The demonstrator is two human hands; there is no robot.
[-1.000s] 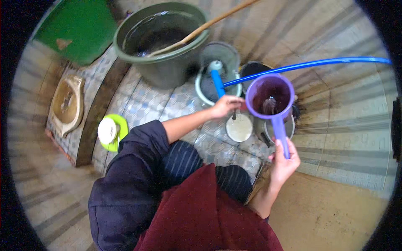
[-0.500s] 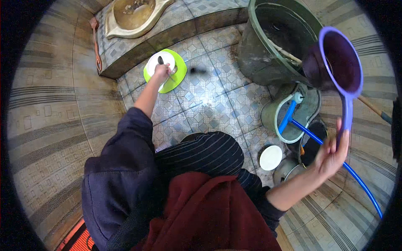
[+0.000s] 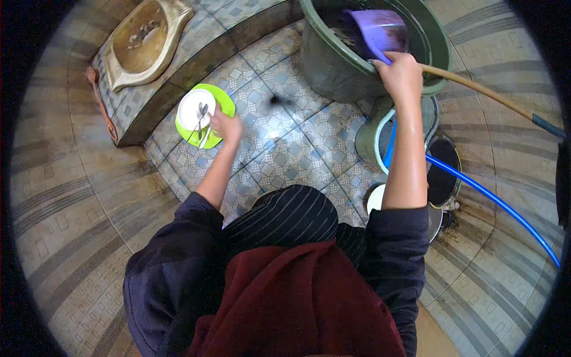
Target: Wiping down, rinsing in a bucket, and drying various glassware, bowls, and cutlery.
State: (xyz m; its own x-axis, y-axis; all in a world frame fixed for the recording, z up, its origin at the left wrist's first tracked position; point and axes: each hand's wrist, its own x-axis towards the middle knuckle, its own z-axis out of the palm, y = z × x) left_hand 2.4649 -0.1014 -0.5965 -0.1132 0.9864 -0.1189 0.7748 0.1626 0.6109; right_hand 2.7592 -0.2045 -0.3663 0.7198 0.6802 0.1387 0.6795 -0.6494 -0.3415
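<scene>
My right hand [image 3: 399,74] is closed round the handle of a purple water dipper [image 3: 383,30]. The dipper's bowl is inside the big green tub [image 3: 333,71], low over the dark contents. My left hand [image 3: 227,126], a little blurred, hovers at the right edge of a lime-green plate [image 3: 223,98], fingers loosely apart and nothing seen in them. On that plate sits a white plate [image 3: 188,111], with several metal spoons [image 3: 201,116] lying across it, their handles pointing toward me.
A wooden stick [image 3: 476,89] slants out past the tub. Below the tub are a smaller green bucket [image 3: 364,146], a blue hose [image 3: 493,196], a black container [image 3: 443,178] and a partly hidden white dish [image 3: 375,198]. A squat toilet [image 3: 172,50] is on the raised tiled step, upper left.
My right hand has swung the dipper from the right side up and left into the tub. My left hand has drawn off the spoons, which now rest on the white plate.
</scene>
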